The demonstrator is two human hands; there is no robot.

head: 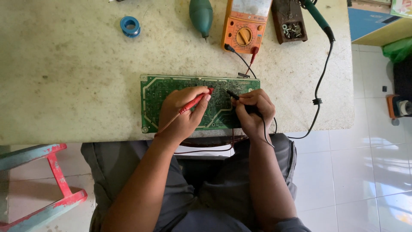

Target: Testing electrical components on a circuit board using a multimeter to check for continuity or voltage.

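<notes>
A green circuit board (155, 95) lies solder side up at the near edge of the worktable. My left hand (182, 112) is closed around a red test probe (195, 102), whose tip touches the board near its upper middle. My right hand (254, 111) grips a black test probe (232, 94), its tip pressed on the board just right of the red one. Red and black leads run from the probes to an orange multimeter (243, 26) standing behind the board.
On the pale worktable (64, 77) lie a blue solder spool (130, 25), a green blower bulb (201, 15), a brown tray of screws (289, 21) and a green-handled soldering iron (317, 17) with a black cord. A red and blue stool (51, 180) stands at lower left.
</notes>
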